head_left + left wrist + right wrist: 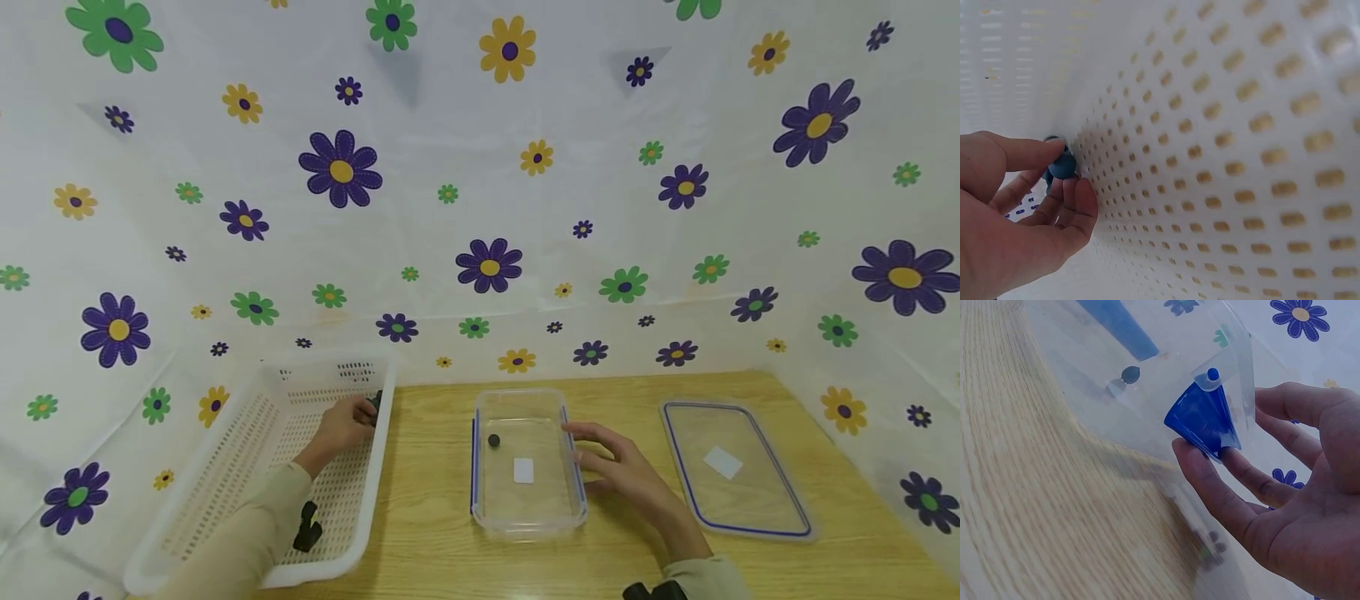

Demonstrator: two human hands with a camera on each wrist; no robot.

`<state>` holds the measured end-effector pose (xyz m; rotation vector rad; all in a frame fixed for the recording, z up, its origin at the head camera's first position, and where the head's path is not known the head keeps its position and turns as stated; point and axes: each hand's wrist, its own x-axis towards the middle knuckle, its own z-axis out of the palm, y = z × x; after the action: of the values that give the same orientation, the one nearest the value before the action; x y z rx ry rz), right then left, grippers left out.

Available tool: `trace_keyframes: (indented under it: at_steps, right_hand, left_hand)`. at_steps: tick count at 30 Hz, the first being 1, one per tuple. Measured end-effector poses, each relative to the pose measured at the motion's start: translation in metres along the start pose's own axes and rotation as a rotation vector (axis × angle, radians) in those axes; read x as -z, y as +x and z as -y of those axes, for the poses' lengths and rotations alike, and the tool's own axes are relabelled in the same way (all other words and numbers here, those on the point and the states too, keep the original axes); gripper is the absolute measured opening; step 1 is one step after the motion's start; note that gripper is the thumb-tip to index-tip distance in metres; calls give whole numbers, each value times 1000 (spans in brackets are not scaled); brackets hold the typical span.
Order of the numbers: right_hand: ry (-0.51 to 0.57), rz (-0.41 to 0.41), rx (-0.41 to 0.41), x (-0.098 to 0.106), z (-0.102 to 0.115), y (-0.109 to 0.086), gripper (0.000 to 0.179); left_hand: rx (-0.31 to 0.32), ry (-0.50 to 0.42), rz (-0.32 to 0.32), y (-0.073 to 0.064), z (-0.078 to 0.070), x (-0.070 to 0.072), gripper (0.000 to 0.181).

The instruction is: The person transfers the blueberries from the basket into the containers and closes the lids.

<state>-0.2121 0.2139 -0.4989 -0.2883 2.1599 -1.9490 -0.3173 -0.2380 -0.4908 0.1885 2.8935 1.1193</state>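
In the head view, my left hand (347,427) reaches inside a white perforated plastic basket (378,500), by its right wall. Its thumb and fingers hold a small dark blue ball (1062,166), seen close up in the left wrist view. Another dark piece shows just behind that ball, its shape mostly hidden. My right hand (626,475) touches the right side of a clear lidless plastic box (525,523), with fingertips at a blue side latch (1204,419). One small dark ball (493,440) lies inside the box, toward its far left, near a white label (523,471).
A clear lid (738,475) with a blue seal lies flat on the wooden table (427,467), right of the box. White flowered cloth (450,233) rises behind and at the sides. Dark wrist devices (307,527) show by both forearms.
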Motion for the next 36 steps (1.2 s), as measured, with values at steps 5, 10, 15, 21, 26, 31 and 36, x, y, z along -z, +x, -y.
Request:
trace_keyframes:
  at_steps: [5, 10, 15, 21, 26, 31, 36]
  right_hand:
    - [-3, 4, 6, 0, 1, -1, 52]
    - [-1, 5, 10, -1, 1, 0, 52]
    - [2, 0, 6, -2, -1, 1, 51]
    - [23, -3, 3, -2, 0, 1, 52]
    - [22, 6, 21, -2, -2, 0, 51]
    - [28, 1, 21, -3, -2, 0, 52]
    - [38, 10, 27, -3, -4, 0, 52]
  left_hand:
    - [24, 15, -41, 2, -1, -1, 22]
    - [73, -29, -65, 3, 1, 8, 12]
    - [112, -185, -122, 2, -7, 23, 16]
    - [102, -358, -142, -3, -29, 36, 24]
    - [45, -433, -137, -13, -47, 42, 28]
    - [-55, -504, -132, -29, -70, 46, 30]
    - [-142, -536, -141, -48, -96, 44, 26]
